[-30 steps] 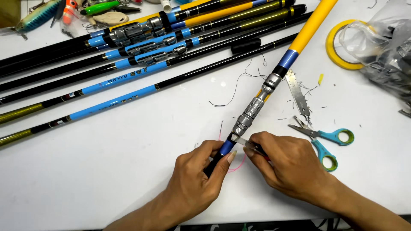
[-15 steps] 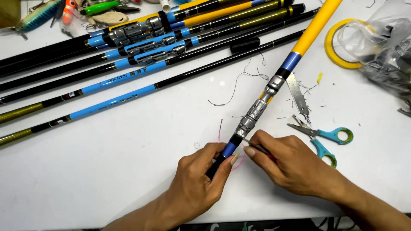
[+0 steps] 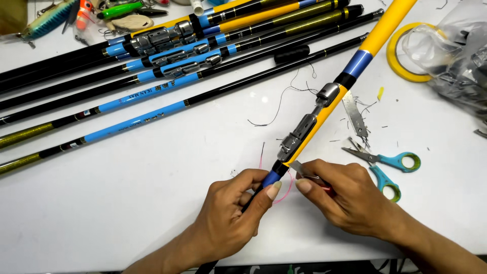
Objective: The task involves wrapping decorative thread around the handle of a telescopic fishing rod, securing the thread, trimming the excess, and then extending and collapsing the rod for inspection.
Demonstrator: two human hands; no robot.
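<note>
A white tabletop (image 3: 127, 203) carries everything. Across its upper left lies a bundle of fishing rods (image 3: 167, 61), black with blue and gold bands, set side by side and slanting up to the right. One yellow rod (image 3: 378, 30) crosses the middle on a steeper slant, with a blue band, a metal reel seat (image 3: 304, 129) and a blue butt end low down.

The left hand (image 3: 231, 218) is closed around that blue butt end, fingers wrapped and the thumb pressed along it. The right hand (image 3: 350, 198) sits just beside it, its thumb and forefinger pinching a small metal blade (image 3: 299, 168) whose tip touches the rod just below the reel seat. A thin pink thread (image 3: 286, 190) loops between the two hands.

At the far right lies a crumpled clear plastic bag (image 3: 456, 56), partly over a roll of yellow tape (image 3: 401, 68). Blue-handled scissors (image 3: 385, 165) lie open near the right hand, and a flat metal strip (image 3: 354, 114) lies above them among small clippings. Loose dark thread (image 3: 281, 104) curls beside the reel seat. Coloured fishing lures (image 3: 86, 15) lie at the top left corner.
</note>
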